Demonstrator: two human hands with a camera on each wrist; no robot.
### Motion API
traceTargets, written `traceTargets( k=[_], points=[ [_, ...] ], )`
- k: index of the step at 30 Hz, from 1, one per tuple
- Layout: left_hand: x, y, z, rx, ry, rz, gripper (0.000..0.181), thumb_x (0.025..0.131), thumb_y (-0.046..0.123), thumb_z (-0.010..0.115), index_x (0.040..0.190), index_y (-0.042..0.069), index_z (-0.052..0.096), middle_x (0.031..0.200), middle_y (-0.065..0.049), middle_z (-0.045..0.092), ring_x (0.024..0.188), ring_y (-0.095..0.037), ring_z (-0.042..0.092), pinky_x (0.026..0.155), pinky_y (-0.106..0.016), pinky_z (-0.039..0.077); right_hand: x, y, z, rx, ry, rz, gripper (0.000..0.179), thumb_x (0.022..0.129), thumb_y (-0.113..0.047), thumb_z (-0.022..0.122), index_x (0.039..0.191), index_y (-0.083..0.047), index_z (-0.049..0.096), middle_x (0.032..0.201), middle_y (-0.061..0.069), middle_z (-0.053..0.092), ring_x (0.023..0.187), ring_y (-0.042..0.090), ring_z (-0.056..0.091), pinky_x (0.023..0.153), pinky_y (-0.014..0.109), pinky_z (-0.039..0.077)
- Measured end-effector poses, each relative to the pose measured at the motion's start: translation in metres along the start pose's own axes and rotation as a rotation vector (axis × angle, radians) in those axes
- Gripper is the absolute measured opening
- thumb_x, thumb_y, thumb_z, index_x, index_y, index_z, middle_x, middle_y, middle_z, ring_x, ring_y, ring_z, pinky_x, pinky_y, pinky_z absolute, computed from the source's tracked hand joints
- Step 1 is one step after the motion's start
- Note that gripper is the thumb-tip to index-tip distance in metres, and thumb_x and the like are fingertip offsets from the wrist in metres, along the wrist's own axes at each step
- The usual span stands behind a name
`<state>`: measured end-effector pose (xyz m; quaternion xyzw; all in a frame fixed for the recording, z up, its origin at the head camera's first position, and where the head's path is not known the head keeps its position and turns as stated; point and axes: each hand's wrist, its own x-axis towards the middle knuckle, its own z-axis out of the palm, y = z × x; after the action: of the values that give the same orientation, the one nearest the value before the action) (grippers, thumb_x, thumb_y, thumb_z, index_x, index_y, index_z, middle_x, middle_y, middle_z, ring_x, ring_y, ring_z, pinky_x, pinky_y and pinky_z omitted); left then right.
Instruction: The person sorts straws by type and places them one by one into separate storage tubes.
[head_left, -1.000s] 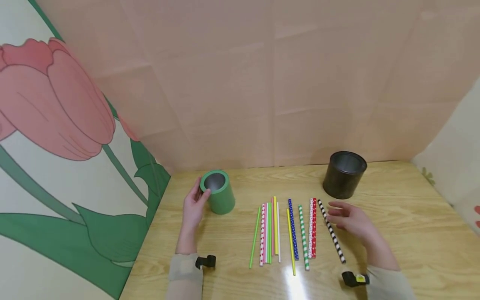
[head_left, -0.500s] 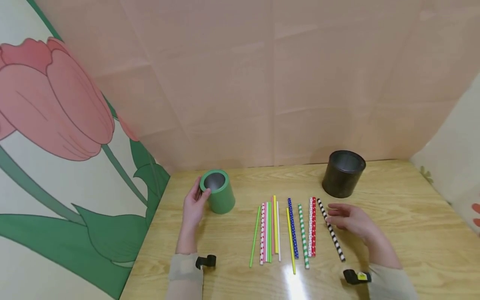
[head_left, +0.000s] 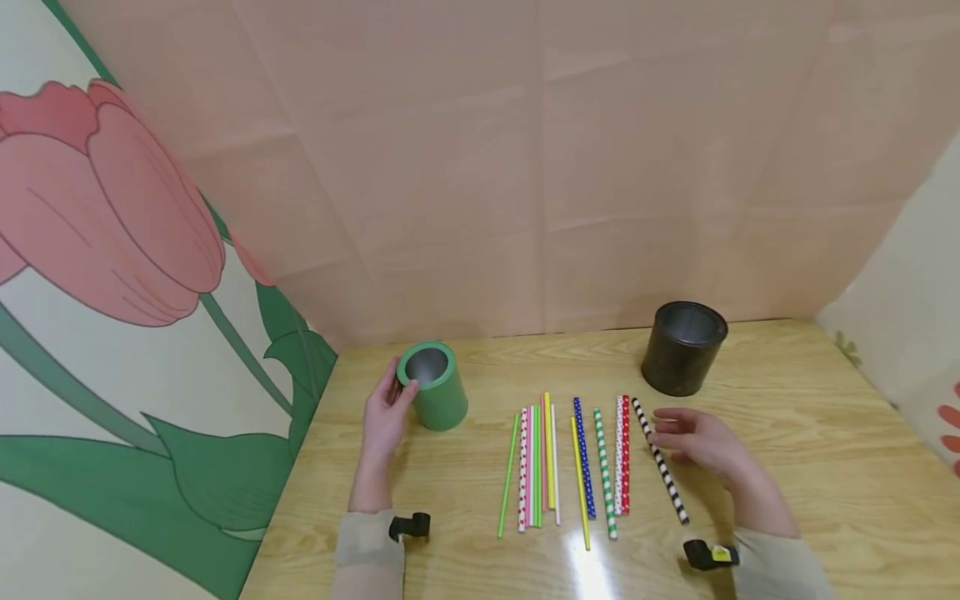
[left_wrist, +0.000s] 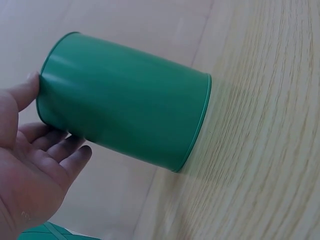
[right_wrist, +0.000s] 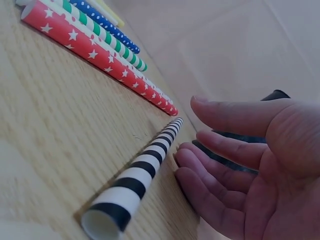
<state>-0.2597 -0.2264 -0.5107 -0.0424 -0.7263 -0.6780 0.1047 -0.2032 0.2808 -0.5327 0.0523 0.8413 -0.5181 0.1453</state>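
Note:
A green can (head_left: 441, 400) stands upright at the left of the table, its mouth visible from above. My left hand (head_left: 387, 417) holds it near the top, thumb at the rim and the other fingers along its side; in the left wrist view the can (left_wrist: 125, 100) looks plain green. My right hand (head_left: 701, 439) is beside a black-and-white striped paper straw (head_left: 662, 462), fingers loosely bent and fingertips right at it. In the right wrist view this straw (right_wrist: 145, 167) lies on the wood and nothing is between thumb and fingers.
Several straws lie in a row mid-table, among them a red starred straw (head_left: 626, 454), a green-striped straw (head_left: 606, 475), a blue dotted straw (head_left: 585, 458) and a light green straw (head_left: 508, 477). A black can (head_left: 682, 354) stands at the back right, by the pink backdrop (head_left: 465, 208).
Both hands stay nearly in place; the right fingertips have come slightly closer to the striped straw. The whole view has shifted very slightly.

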Motion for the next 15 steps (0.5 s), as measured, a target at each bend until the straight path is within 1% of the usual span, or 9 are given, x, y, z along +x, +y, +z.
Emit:
traceTargets(
  k=[8,13,15],
  points=[
    [-0.0004,-0.0006,0.0001,0.002,0.0,0.002,0.067,0.108,0.013,0.066,0.165,-0.002,0.033,0.172,-0.019,0.031,0.159,-0.036,0.028,0.129,-0.045,0.027,0.0012,-0.0019,0.0047,-0.049,0.035,0.017,0.064,0.1,-0.025,0.079,0.148,0.008,0.054,0.132,0.027,0.068,0.105,0.025,0.069,0.081,0.036,0.063],
    [-0.0002,-0.001,-0.0005,0.007,-0.001,-0.005,0.067,0.108,0.014,0.067,0.165,0.0,0.034,0.172,-0.017,0.031,0.159,-0.034,0.029,0.129,-0.044,0.028,0.0038,0.0007,0.006,-0.045,0.045,0.011,0.061,0.1,-0.022,0.079,0.147,0.009,0.054,0.131,0.028,0.069,0.103,0.025,0.07,0.08,0.035,0.063],
    [-0.0002,-0.001,-0.0007,0.004,-0.004,-0.001,0.068,0.108,0.013,0.067,0.165,-0.001,0.033,0.172,-0.017,0.03,0.159,-0.034,0.028,0.129,-0.044,0.027,0.0043,0.0013,0.0064,-0.041,0.048,0.006,0.061,0.1,-0.021,0.079,0.146,0.009,0.054,0.131,0.028,0.069,0.103,0.025,0.07,0.079,0.036,0.064]
  ],
)
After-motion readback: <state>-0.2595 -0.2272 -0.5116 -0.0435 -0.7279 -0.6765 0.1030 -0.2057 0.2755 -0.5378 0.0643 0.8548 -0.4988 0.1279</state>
